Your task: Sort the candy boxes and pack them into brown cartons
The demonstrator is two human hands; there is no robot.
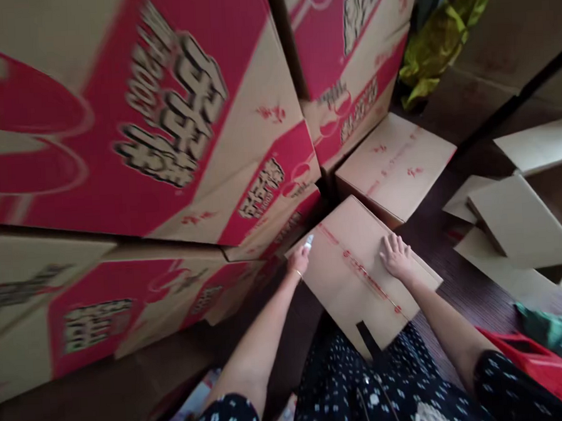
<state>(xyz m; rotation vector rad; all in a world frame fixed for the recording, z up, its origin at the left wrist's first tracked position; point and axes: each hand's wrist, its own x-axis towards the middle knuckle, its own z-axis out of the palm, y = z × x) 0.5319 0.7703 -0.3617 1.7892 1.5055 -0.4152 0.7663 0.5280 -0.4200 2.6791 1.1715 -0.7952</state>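
Left hand [301, 260]: the fingers are curling around a small white-tipped object [309, 241], too small to identify, at the left edge of the closed carton.
Right hand [396, 256]: the fingers are spreading over the carton's top, near its right edge, and are not gripping anything.
Closed carton [348, 279]: it is sitting tilted in view between the hands, its near end reaching the lap; a line of red print is running along the top, and a black strip [368, 339] is crossing the near edge.
Left wrist: a thin bracelet [299, 273] is circling it.
Clothing: a dark patterned garment [347, 389] is covering the lap.
Beyond the carton: a second closed carton [396, 163] with red print is standing just beside it.
Left side: pink-printed cartons [182, 115] are towering in a stack.
Right side: an open carton [526, 219] is showing its flaps, while a red plastic item [548, 363] and crumpled green plastic [551, 331] are lying nearer.
Far right: yellow plastic [435, 48] is hanging crinkled beside brown cartons [502, 35].
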